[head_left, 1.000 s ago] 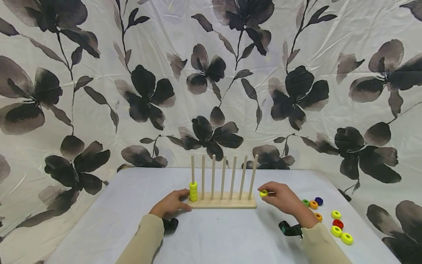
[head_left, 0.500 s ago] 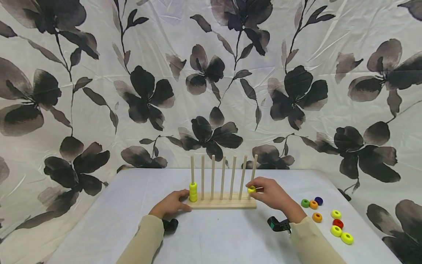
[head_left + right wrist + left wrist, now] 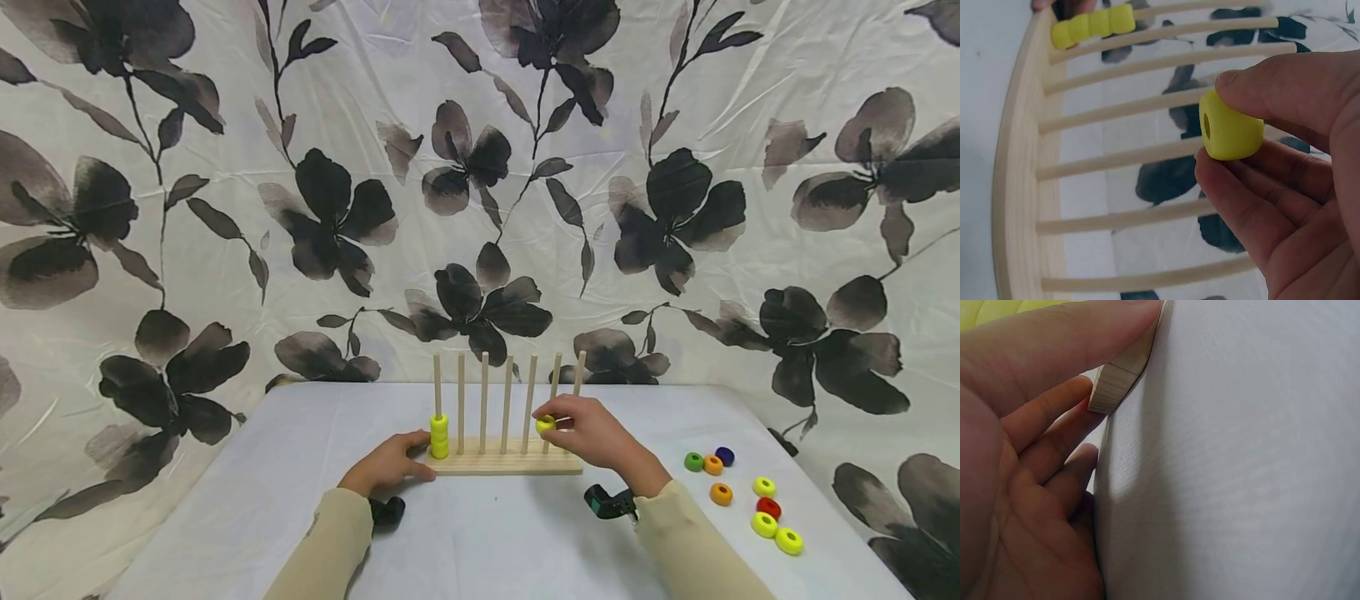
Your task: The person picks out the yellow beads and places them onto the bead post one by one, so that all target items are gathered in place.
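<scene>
A wooden peg rack [image 3: 502, 465] with several upright rods stands on the white table. On its leftmost rod sits a stack of several yellow beads [image 3: 439, 437]; the other rods are bare. My left hand [image 3: 386, 464] grips the left end of the base, thumb along the front and fingertips at the end face [image 3: 1113, 387]. Between thumb and fingers my right hand [image 3: 597, 435] pinches a yellow bead [image 3: 1235, 131], its hole facing the base in the right wrist view. In the head view that bead overlaps the second rod from the right.
Loose beads lie right of the rack: a green one [image 3: 693, 462], a dark blue one [image 3: 724, 457], two orange ones [image 3: 721, 494], a red one [image 3: 768, 508] and several yellow ones [image 3: 789, 542]. Behind the table hangs a floral cloth [image 3: 480, 208].
My right hand has carried the yellow bead leftward, from beyond the rack's right end to in front of its right-hand rods. My left hand has stayed at the base.
</scene>
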A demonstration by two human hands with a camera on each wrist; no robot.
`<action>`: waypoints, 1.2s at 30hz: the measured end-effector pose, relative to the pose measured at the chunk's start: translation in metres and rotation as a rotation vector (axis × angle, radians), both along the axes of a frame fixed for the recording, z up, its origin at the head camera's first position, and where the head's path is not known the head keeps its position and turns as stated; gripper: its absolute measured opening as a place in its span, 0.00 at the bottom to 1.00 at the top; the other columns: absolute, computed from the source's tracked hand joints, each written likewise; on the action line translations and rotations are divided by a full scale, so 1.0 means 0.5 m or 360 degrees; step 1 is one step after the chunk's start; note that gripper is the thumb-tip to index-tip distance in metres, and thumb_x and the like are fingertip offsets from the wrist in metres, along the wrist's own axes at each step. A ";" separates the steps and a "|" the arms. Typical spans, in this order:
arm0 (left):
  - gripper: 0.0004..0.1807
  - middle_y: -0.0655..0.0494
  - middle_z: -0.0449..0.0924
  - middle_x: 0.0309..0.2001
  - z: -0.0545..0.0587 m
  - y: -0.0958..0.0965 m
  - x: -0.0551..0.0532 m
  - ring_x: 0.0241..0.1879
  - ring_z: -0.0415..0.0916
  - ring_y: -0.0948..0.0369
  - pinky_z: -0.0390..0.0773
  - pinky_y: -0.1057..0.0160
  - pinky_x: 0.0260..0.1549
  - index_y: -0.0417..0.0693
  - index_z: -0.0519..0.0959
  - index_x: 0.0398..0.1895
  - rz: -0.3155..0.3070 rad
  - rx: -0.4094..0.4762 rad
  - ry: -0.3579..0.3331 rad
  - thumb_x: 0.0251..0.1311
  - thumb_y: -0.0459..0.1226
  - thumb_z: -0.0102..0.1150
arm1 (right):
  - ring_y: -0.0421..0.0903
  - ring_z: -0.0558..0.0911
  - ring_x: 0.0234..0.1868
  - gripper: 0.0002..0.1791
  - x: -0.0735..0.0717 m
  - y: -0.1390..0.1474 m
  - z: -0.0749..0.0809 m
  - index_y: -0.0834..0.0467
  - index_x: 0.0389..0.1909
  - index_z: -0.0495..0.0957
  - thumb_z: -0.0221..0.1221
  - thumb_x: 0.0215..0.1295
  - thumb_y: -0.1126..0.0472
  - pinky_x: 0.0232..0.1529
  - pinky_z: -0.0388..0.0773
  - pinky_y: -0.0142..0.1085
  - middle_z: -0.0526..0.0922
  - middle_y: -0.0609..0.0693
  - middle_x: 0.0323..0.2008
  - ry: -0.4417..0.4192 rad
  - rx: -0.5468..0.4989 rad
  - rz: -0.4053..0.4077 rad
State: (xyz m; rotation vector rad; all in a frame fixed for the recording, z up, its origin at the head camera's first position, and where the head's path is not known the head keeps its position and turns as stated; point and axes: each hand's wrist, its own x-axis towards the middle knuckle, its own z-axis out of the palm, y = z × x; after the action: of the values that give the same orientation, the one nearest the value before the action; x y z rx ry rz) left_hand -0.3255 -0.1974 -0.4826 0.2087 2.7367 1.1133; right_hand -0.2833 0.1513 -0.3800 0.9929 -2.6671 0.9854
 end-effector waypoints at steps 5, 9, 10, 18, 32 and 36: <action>0.43 0.45 0.64 0.71 0.000 -0.001 -0.002 0.72 0.57 0.43 0.56 0.39 0.70 0.50 0.71 0.66 -0.0006 -0.0006 0.0003 0.42 0.44 0.77 | 0.45 0.83 0.48 0.14 0.000 -0.025 0.011 0.56 0.50 0.81 0.63 0.63 0.61 0.51 0.82 0.35 0.84 0.48 0.48 0.0031 0.0001 0.0049; 0.43 0.45 0.64 0.71 -0.001 -0.001 -0.003 0.72 0.57 0.43 0.56 0.39 0.69 0.50 0.72 0.66 -0.0009 -0.0007 0.0006 0.42 0.44 0.77 | 0.44 0.83 0.48 0.14 -0.001 -0.046 0.019 0.55 0.50 0.81 0.62 0.63 0.61 0.52 0.82 0.34 0.84 0.48 0.47 0.0040 0.0010 0.0095; 0.43 0.45 0.65 0.71 -0.002 -0.001 -0.003 0.72 0.58 0.43 0.57 0.39 0.69 0.50 0.72 0.66 -0.0010 -0.0007 0.0008 0.42 0.44 0.77 | 0.44 0.83 0.48 0.14 -0.002 -0.051 0.021 0.56 0.50 0.81 0.62 0.64 0.60 0.52 0.82 0.34 0.84 0.47 0.47 0.0039 0.0008 0.0110; 0.43 0.45 0.64 0.71 0.000 0.001 -0.002 0.72 0.57 0.43 0.56 0.39 0.69 0.49 0.72 0.66 0.0004 0.0003 -0.0001 0.41 0.44 0.77 | 0.44 0.84 0.48 0.15 0.003 -0.093 0.049 0.56 0.51 0.81 0.63 0.63 0.60 0.52 0.82 0.35 0.84 0.48 0.48 0.0105 0.0011 0.0182; 0.43 0.45 0.65 0.71 -0.005 -0.002 -0.004 0.72 0.58 0.43 0.56 0.38 0.69 0.50 0.72 0.65 0.0027 0.0027 -0.0013 0.40 0.45 0.78 | 0.43 0.84 0.50 0.14 0.004 -0.139 0.095 0.55 0.52 0.80 0.61 0.65 0.59 0.53 0.81 0.34 0.84 0.47 0.49 0.0231 0.0072 0.0220; 0.44 0.44 0.65 0.70 -0.005 -0.001 -0.004 0.71 0.58 0.42 0.56 0.37 0.69 0.49 0.72 0.65 0.0036 0.0031 -0.0022 0.40 0.45 0.78 | 0.44 0.83 0.50 0.13 -0.001 -0.146 0.103 0.55 0.51 0.80 0.60 0.66 0.60 0.52 0.82 0.35 0.84 0.47 0.49 0.0276 0.0038 0.0302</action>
State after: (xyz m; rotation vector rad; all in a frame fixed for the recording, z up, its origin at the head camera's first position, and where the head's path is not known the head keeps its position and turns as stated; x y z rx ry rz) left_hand -0.3274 -0.1978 -0.4853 0.1724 2.7237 1.1434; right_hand -0.2840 0.0784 -0.3283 1.2927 -2.4849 0.8567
